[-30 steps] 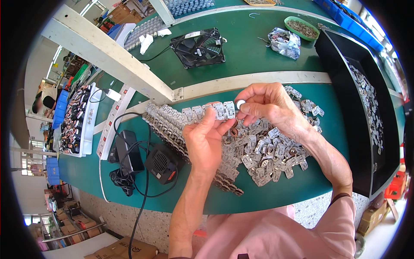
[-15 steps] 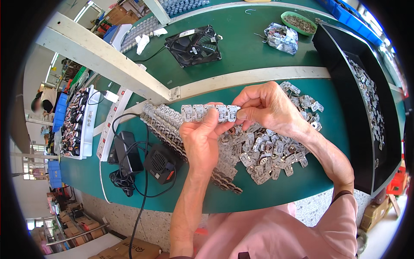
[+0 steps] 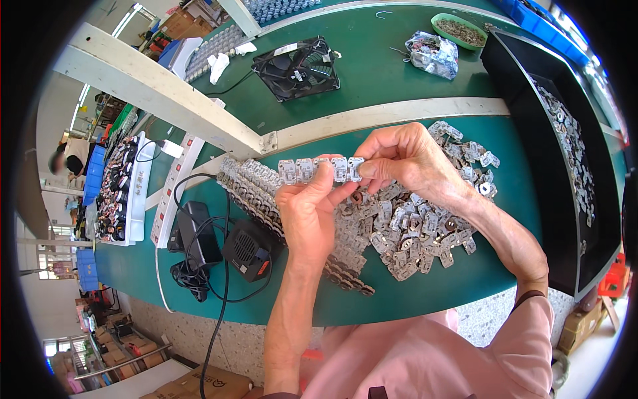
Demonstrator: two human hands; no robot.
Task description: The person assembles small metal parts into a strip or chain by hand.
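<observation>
While our left hand is propping the row of small metal parts above the loose pile, our right hand is pinching its end, keeping it level.

A short row of small silvery metal-and-clear-plastic parts, seemingly clipped side by side, is held level above the green surface, over a loose heap of like parts.

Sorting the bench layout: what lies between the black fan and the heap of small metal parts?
In the head view, a pale beam crosses the green table between the black fan and the heap of metal parts.
</observation>
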